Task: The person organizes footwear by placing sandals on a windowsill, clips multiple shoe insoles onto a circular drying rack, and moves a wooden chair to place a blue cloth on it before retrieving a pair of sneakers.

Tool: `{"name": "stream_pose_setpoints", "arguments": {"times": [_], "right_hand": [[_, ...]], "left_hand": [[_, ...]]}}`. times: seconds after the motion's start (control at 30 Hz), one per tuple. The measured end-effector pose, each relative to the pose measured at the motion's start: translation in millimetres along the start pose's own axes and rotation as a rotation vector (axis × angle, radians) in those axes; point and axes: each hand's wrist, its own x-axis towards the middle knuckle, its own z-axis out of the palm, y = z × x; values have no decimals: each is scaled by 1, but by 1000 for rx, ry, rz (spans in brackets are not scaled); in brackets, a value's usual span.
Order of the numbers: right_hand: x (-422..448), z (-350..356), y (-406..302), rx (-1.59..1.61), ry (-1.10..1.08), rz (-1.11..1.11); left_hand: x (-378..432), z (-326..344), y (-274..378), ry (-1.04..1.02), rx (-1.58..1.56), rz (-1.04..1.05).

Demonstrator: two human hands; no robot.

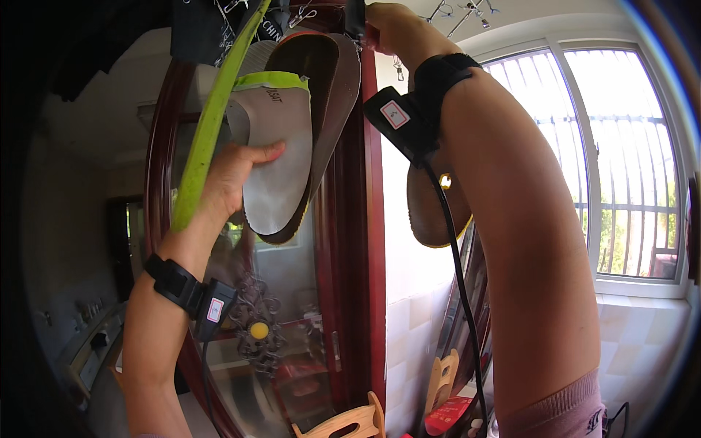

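Observation:
My left hand grips several shoe insoles from below, its thumb pressed on a pale grey insole with a lime-green band and printed letters. Behind that one, a dark brown insole shows along its edge. A long green strip slants down in front of my left wrist. My right hand is raised at the top, fingers beside a dark object and partly hidden, so its grip is unclear. Another brown insole with a yellow edge is partly covered by my right forearm.
Metal hanging clips and dark cloth hang overhead. Behind the insoles stands a red-framed glass door with scrollwork. A barred window is at right. Wooden slatted pieces sit low, near a red packet. Cables run from both wrist devices.

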Motion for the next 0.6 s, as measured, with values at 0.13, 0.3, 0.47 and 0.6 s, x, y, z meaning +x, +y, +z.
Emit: {"name": "stream_pose_setpoints", "arguments": {"times": [0.13, 0.3, 0.47, 0.6], "right_hand": [[1, -14, -1, -870, -1, -476], [8, -17, 13, -926, -71, -492], [8, -8, 7, 484, -23, 213], [25, -27, 39, 26, -241, -256]], "left_hand": [[4, -1, 3, -19, -40, -36], [7, 8, 5, -16, -63, -40], [37, -25, -6, 22, 13, 99], [33, -14, 1, 22, -21, 113]]}}
